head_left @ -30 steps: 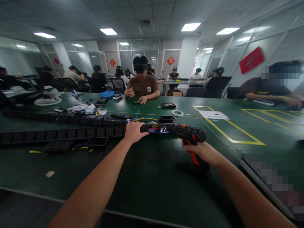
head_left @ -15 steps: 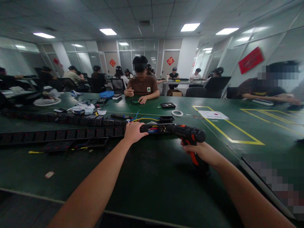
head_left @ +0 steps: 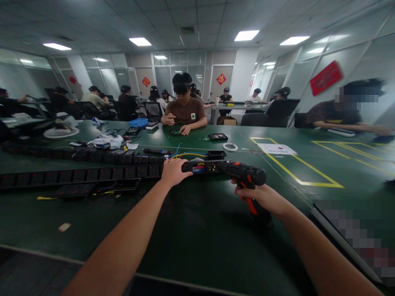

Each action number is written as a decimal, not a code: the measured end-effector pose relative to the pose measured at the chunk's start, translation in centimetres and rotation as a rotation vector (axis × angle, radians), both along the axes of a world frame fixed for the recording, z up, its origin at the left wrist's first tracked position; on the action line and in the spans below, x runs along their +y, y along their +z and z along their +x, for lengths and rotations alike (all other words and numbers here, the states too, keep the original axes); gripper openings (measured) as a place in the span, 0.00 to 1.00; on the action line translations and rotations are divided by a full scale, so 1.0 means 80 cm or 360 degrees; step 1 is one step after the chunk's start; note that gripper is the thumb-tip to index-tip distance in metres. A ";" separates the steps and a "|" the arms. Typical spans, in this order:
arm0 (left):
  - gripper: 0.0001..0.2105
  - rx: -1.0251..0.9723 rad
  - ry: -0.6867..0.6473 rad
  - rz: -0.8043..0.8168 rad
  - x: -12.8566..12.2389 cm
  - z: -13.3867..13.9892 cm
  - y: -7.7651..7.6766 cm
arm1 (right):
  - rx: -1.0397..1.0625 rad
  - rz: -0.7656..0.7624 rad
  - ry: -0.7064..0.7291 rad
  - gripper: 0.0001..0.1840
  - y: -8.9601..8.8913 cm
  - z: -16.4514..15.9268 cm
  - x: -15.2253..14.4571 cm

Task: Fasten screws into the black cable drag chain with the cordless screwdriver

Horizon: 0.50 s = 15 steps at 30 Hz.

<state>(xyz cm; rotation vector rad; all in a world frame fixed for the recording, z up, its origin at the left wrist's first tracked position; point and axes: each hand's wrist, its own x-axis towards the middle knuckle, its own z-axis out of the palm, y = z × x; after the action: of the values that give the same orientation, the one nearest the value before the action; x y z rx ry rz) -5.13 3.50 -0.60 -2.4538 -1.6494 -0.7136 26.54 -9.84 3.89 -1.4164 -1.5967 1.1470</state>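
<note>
My right hand (head_left: pixel 257 197) is wrapped round the handle of a black and orange cordless drill (head_left: pixel 243 173). The drill's nose points left, at the open end of a long black power strip (head_left: pixel 83 174). Coloured wires (head_left: pixel 200 167) show inside that open end. My left hand (head_left: pixel 175 172) is closed over the strip just left of the wires, thumb toward the drill. Exactly where the drill's bit meets the strip is too small to make out. Behind my left hand lie blue and yellow wires (head_left: pixel 188 155) leading to a small black housing (head_left: pixel 216 155).
A second power strip (head_left: pixel 101 156) lies behind the first. Black cover pieces (head_left: pixel 77 189) sit in front. A screwdriver (head_left: pixel 157 151), a white ring (head_left: pixel 230 146) and a paper sheet (head_left: pixel 277 149) lie farther back. Across the table a person (head_left: pixel 185 107) handles a green board.
The drill has tilted very slightly in my right hand, its rear end a touch farther left. My left hand stays where it was on the power strip.
</note>
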 end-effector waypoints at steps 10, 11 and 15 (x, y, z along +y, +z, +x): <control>0.26 -0.0005 0.0002 0.0006 -0.002 0.000 0.002 | 0.0040 0.0012 0.0028 0.23 0.003 -0.002 -0.001; 0.26 -0.0005 -0.0002 0.0006 -0.002 0.000 0.002 | 0.0026 0.0018 0.0024 0.21 0.003 -0.003 -0.001; 0.26 -0.0004 -0.0015 0.0000 -0.003 0.001 0.003 | -0.0075 0.0051 0.0010 0.16 0.007 -0.005 -0.003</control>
<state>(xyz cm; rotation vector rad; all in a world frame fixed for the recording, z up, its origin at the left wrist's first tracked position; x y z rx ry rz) -5.06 3.25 -0.37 -2.4635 -1.6401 -0.7183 26.16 -10.09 4.47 -1.4284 -1.6463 1.0941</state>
